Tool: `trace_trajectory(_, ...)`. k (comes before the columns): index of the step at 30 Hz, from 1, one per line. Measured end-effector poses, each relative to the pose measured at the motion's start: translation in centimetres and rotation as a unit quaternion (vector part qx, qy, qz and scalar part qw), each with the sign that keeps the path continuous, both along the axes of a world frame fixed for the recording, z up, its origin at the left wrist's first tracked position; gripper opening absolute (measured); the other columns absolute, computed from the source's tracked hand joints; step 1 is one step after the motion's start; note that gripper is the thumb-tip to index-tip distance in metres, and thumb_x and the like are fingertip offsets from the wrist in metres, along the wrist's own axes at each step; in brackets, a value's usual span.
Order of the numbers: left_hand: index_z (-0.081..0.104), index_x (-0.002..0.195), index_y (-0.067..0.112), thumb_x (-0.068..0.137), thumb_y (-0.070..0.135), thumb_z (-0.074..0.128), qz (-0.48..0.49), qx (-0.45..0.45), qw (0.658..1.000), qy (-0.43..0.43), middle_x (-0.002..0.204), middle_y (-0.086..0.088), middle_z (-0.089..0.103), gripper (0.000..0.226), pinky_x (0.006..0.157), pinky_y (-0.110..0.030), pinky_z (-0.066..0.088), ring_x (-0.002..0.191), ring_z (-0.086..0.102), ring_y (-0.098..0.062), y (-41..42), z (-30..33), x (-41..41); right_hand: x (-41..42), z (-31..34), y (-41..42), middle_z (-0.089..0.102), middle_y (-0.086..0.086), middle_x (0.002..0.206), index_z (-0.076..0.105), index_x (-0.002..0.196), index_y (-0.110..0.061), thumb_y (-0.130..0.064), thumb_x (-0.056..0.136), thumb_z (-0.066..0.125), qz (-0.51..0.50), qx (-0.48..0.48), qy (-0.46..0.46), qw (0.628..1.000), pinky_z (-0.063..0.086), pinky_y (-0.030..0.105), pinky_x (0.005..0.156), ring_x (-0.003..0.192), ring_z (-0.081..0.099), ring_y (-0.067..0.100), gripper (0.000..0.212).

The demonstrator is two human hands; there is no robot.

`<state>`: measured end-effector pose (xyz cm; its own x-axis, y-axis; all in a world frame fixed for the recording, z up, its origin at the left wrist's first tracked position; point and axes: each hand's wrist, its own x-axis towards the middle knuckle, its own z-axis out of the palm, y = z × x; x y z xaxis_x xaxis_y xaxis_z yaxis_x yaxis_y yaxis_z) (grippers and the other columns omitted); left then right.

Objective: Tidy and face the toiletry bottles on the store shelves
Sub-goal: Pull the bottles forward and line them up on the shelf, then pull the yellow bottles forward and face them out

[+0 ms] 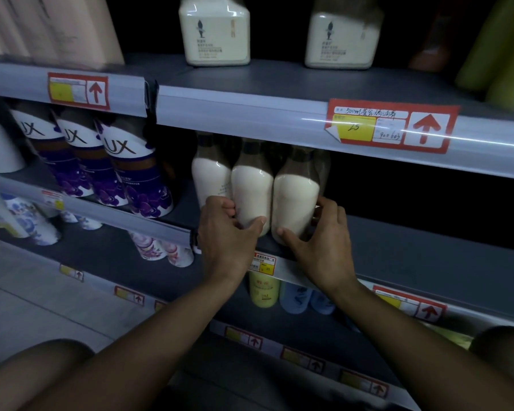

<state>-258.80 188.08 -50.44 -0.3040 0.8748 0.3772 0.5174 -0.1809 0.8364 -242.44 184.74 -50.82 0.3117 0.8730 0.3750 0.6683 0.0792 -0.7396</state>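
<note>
Three clear bottles of white lotion stand side by side on the middle shelf (428,256). My left hand (227,232) grips the base of the middle bottle (251,191), thumb in front and fingers tucked between it and the left bottle (209,176). My right hand (324,241) wraps the base of the right bottle (296,197), thumb at its front and fingers round its right side. Their dark caps are partly hidden under the upper shelf's rail. Both bottles stand upright at the shelf's front edge.
Purple-and-white LUX bottles (131,173) stand in a row to the left. Two square cream bottles (215,31) sit on the top shelf, green bottles (502,54) at its right. Yellow and blue bottles (264,292) are on the shelf below. Right of the lotion bottles the shelf is dark.
</note>
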Motion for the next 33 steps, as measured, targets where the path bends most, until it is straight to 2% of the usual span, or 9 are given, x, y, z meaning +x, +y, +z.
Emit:
trace_trajectory(4, 0.052, 0.100, 0.028, 0.070, 0.029, 0.093, 0.003, -0.003, 1.000, 0.005, 0.101, 0.004, 0.063, 0.051, 0.076, -0.032, 0.059, 0.079, 0.063, -0.005, -0.2, 0.2, 0.0, 0.1, 0.1, 0.0, 0.047, 0.001, 0.128, 0.044, 0.137, -0.021, -0.048, 0.075, 0.088, 0.001, -0.004, -0.015, 1.000, 0.057, 0.045, 0.090, 0.111, 0.060, 0.023, 0.080)
trace_trajectory(8, 0.053, 0.102, 0.028, 0.073, 0.025, 0.090, -0.007, -0.014, 1.000, 0.020, 0.099, 0.006, 0.061, 0.047, 0.069, -0.009, 0.043, 0.080, 0.058, 0.002, -0.7, 0.6, -0.3, 0.2, 0.1, -0.2, 0.048, 0.001, 0.128, 0.045, 0.140, -0.021, -0.049, 0.076, 0.087, 0.000, 0.000, -0.023, 1.000, 0.055, 0.039, 0.092, 0.114, 0.058, 0.021, 0.082)
trace_trajectory(11, 0.055, 0.101, 0.029, 0.076, 0.024, 0.088, -0.009, -0.016, 0.999, 0.031, 0.095, 0.008, 0.063, 0.042, 0.070, -0.016, 0.047, 0.077, 0.060, 0.001, -0.9, 0.9, -0.5, 0.3, 0.1, -0.3, 0.048, 0.000, 0.128, 0.045, 0.141, -0.022, -0.051, 0.076, 0.086, 0.000, -0.001, -0.027, 1.000, 0.055, 0.039, 0.093, 0.115, 0.057, 0.021, 0.082)
trace_trajectory(17, 0.058, 0.098, 0.030, 0.080, 0.023, 0.085, -0.029, -0.018, 0.999, 0.039, 0.087, 0.011, 0.066, 0.033, 0.070, -0.023, 0.054, 0.077, 0.065, -0.001, -1.5, 1.3, -0.8, 0.4, 0.3, -0.7, 0.036, -0.011, 0.119, 0.046, 0.142, -0.020, -0.048, 0.077, 0.086, -0.004, 0.002, -0.016, 1.000, 0.054, 0.037, 0.093, 0.112, 0.058, 0.019, 0.081)
trace_trajectory(22, 0.060, 0.095, 0.030, 0.082, 0.022, 0.083, -0.042, -0.017, 0.999, 0.029, 0.079, 0.012, 0.068, 0.027, 0.073, -0.032, 0.058, 0.075, 0.067, -0.001, -1.9, 1.7, -0.7, 0.5, 0.7, -1.1, 0.041, -0.010, 0.118, 0.048, 0.139, -0.020, -0.045, 0.079, 0.086, -0.006, 0.016, -0.005, 1.000, 0.053, 0.032, 0.090, 0.105, 0.057, 0.014, 0.075)
trace_trajectory(28, 0.060, 0.090, 0.031, 0.080, 0.023, 0.081, -0.043, 0.000, 0.999, 0.019, 0.075, 0.013, 0.068, 0.025, 0.072, -0.038, 0.059, 0.072, 0.067, -0.004, -2.4, 2.7, -0.2, 0.9, 1.2, -1.8, 0.050, -0.012, 0.112, 0.049, 0.130, -0.027, -0.044, 0.080, 0.084, 0.002, 0.050, -0.012, 0.999, 0.050, 0.027, 0.085, 0.103, 0.057, 0.011, 0.064)
trace_trajectory(33, 0.060, 0.089, 0.032, 0.079, 0.021, 0.081, -0.048, 0.031, 0.998, 0.014, 0.072, 0.012, 0.066, 0.026, 0.067, -0.038, 0.059, 0.067, 0.066, -0.002, -3.2, 3.7, 0.7, 1.6, 1.7, -2.9, 0.050, -0.015, 0.110, 0.051, 0.126, -0.030, -0.047, 0.082, 0.080, 0.020, 0.066, -0.023, 0.997, 0.040, 0.007, 0.077, 0.098, 0.054, 0.002, 0.056)
